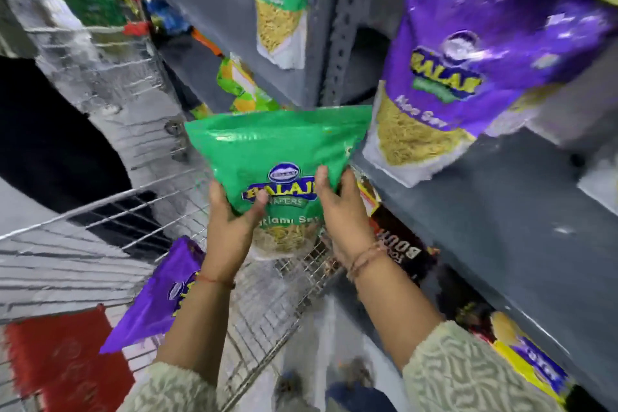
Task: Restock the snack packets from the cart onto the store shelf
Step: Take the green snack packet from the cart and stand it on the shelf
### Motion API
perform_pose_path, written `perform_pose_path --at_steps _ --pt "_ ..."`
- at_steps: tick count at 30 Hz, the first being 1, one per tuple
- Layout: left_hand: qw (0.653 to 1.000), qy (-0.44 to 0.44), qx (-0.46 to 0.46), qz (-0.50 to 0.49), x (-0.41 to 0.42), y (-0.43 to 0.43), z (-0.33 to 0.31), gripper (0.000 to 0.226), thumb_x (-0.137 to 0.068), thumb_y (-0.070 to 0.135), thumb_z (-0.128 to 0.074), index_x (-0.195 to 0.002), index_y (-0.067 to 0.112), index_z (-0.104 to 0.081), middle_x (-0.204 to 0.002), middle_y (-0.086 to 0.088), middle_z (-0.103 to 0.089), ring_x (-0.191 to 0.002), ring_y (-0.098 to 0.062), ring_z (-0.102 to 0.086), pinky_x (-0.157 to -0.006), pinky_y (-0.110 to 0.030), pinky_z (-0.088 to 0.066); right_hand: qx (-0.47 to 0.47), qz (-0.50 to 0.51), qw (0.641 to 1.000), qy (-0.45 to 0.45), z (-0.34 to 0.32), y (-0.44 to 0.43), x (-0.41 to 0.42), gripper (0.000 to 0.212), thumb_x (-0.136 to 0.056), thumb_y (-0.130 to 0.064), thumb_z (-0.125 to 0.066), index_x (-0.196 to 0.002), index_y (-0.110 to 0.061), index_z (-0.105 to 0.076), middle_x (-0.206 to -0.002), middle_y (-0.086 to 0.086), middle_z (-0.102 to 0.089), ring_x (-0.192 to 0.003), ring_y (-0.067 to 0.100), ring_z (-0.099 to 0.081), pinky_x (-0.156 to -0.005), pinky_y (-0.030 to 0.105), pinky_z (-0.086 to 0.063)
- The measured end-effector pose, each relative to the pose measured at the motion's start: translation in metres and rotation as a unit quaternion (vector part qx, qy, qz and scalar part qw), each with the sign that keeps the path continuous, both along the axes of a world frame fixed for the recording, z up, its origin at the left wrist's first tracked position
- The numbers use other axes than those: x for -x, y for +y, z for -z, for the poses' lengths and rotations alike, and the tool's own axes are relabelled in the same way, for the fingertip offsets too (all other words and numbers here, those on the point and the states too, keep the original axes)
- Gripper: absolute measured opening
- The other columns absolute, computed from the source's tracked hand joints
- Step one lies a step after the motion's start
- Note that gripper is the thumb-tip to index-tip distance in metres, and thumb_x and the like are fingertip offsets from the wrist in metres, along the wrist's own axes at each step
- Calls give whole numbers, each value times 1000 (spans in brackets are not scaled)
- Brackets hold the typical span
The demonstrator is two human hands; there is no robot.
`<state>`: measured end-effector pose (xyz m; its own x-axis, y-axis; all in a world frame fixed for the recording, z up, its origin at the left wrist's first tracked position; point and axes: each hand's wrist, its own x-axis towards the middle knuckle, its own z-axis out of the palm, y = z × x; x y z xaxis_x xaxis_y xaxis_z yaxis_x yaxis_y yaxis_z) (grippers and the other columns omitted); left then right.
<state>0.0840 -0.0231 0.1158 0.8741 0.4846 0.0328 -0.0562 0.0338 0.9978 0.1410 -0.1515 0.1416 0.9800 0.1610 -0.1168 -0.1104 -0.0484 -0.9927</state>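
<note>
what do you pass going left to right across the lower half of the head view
red mat → purple snack packet in the cart → left hand → right hand → dark brown packet on the lower shelf → yellow and blue packet
</note>
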Motion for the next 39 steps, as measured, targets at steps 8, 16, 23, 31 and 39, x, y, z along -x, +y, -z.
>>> perform_pose_path --at_steps 8,16,23,31,39 --pt "988 -39 -54 143 -6 -105 -78 72 -56 60 -68 -117 31 -42 -131 -2 -55 -121 -24 -52 -104 -54 -40 -55 104 991 -56 -71 -119 30 34 -76 -58 -50 -106 -41 -49 -123 -3 -60 -111 19 -58 -100 48 -46" --pt "955 -59 -71 283 -1 -302 -91 38 -79 22 -66 -107 27 -40 -107 10 -60 -94 -1 -58 -87 -12 -44 -13 306 949 -76 -78 -308 87 28 -88 -46 -44 -113 -33 -49 -114 -12 -60 -111 15 -54 -101 40 -43" --pt "896 -28 -18 442 8 -463 -85 45 -60 46 -68 -98 39 -44 -114 2 -61 -112 -23 -58 -101 -47 -45 20 435 897 -77 -87 -453 138 41 -79 -59 -46 -113 -36 -47 -116 -14 -57 -116 17 -53 -101 43 -44" --pt "886 -35 -51 459 18 -569 -82 37 -81 23 -63 -105 20 -34 -109 2 -52 -105 -17 -51 -86 -23 -37 30 490 870 -41 -80 -544 158 88 -67 -73 -46 -131 -14 -34 -134 7 -50 -124 28 -49 -104 56 -38" --pt "882 -26 -13 470 15 -590 -73 56 -65 36 -69 -109 18 -38 -97 13 -60 -104 -22 -59 -94 -38 -47 32 488 872 -38 -72 -566 162 27 -77 -61 -47 -89 -37 -48 -114 0 -64 -104 24 -62 -95 55 -47"
